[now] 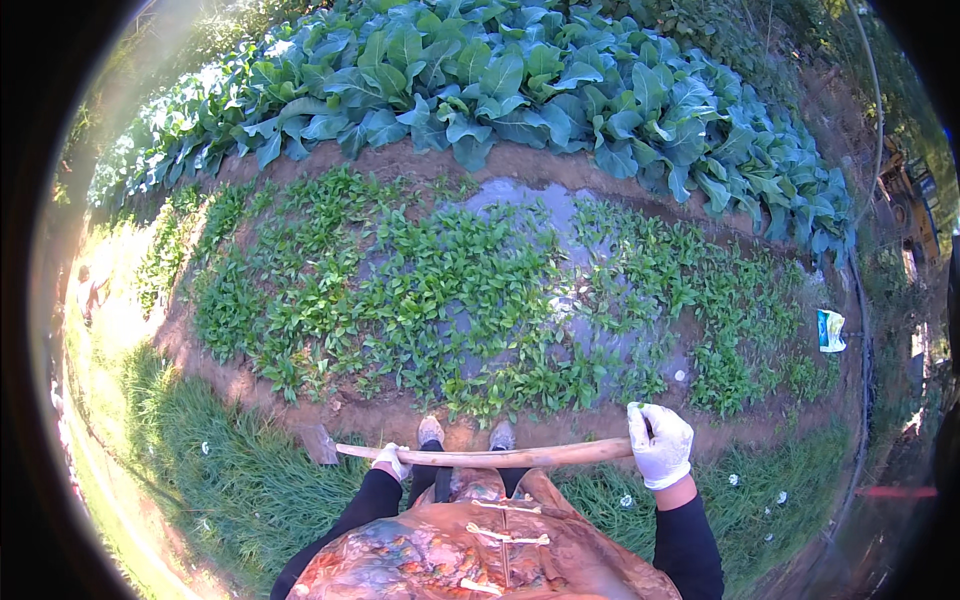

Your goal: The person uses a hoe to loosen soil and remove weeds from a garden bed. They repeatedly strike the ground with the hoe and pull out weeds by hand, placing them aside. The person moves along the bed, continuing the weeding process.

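A hoe with a wooden handle (pixel 517 455) lies across in front of my body, its flat metal blade (pixel 319 444) low at the left. My left hand (pixel 394 459), in a white glove, is closed around the handle near the blade end. The handle's thicker end meets my right hand (pixel 661 450), also white-gloved, with its fingers curled. Whether those fingers grip the handle is hidden. A tiny green bit shows at the right fingertips. Beyond the handle spreads a bed of low leafy seedlings (pixel 465 255), with wet grey soil (pixel 577 247) between them.
My shoes (pixel 430 430) stand at the bed's near edge. Grass-like plants (pixel 247 465) with white flowers grow on both sides of me. Large cabbage-like plants (pixel 480 75) line the far side. A white and blue packet (pixel 830 331) and a dark hose (pixel 866 360) lie at right.
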Available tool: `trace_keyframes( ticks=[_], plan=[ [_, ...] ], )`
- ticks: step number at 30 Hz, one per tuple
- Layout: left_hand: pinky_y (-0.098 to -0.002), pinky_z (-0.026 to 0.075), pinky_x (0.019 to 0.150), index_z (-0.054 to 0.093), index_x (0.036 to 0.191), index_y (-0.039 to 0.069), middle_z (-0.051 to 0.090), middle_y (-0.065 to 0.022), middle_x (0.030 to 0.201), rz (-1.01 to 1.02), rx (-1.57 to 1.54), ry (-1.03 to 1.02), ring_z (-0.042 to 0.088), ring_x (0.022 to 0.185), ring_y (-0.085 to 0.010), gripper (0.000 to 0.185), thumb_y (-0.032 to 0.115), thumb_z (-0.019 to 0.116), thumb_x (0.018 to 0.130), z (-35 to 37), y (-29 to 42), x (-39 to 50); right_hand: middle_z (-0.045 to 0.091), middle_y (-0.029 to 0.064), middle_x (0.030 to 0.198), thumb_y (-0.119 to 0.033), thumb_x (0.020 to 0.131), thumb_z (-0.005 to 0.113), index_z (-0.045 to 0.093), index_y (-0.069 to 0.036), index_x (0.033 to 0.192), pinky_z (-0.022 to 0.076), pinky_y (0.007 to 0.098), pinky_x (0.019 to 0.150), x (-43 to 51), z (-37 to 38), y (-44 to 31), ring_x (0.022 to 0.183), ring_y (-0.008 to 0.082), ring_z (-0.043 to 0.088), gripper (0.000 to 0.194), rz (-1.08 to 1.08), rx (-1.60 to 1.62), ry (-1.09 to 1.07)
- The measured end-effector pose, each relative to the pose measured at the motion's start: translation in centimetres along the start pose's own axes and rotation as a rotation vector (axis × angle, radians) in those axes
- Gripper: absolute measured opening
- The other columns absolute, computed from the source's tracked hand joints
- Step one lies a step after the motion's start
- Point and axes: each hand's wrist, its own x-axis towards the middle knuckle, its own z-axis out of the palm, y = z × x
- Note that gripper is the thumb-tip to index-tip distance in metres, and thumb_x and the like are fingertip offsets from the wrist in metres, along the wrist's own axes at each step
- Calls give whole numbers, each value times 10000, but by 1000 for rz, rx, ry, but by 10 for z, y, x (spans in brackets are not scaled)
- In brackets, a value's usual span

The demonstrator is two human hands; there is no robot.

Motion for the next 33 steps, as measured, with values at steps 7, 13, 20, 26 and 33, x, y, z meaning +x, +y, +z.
trace_keyframes(
  ticks=[7, 13, 20, 26, 33],
  plan=[
    [-457, 567, 828, 559, 976, 89, 638, -71, 849, 39, 107, 17, 647, 803, -267, 83, 168, 579, 962, 0, -15, 25, 641, 48, 721, -218, 889, 708, 702, -139, 954, 491, 425, 616, -41, -6, 63, 673, 266, 634, 103, -69, -359, -173],
    [-452, 585, 798, 538, 971, 69, 621, -83, 837, 96, 205, 96, 639, 790, -284, 113, 171, 587, 970, 36, -53, 2, 677, 75, 734, -228, 891, 697, 724, -137, 961, 507, 461, 620, -81, -28, 101, 671, 300, 655, 117, 1, -434, -317],
    [-512, 564, 790, 549, 964, 61, 620, -100, 847, 124, 249, -146, 632, 765, -326, 159, 217, 518, 978, 83, -65, -10, 676, 76, 712, -261, 855, 725, 716, -133, 890, 506, 449, 608, -112, -35, 125, 659, 296, 653, 134, 58, -433, -219],
    [-509, 584, 767, 527, 978, 55, 624, -122, 860, 279, 323, -113, 654, 773, -325, 172, 226, 509, 978, 72, -43, 10, 679, 68, 715, -253, 846, 747, 719, -133, 881, 511, 440, 619, -101, -31, 120, 662, 292, 650, 127, 88, -303, -212],
    [-533, 577, 803, 533, 1004, 43, 627, -128, 865, 220, 232, -96, 658, 814, -350, 191, 228, 487, 991, 65, -33, 5, 664, 69, 698, -242, 850, 744, 732, -126, 884, 492, 424, 608, -90, -18, 107, 646, 281, 635, 122, 6, -309, -235]
  ],
)
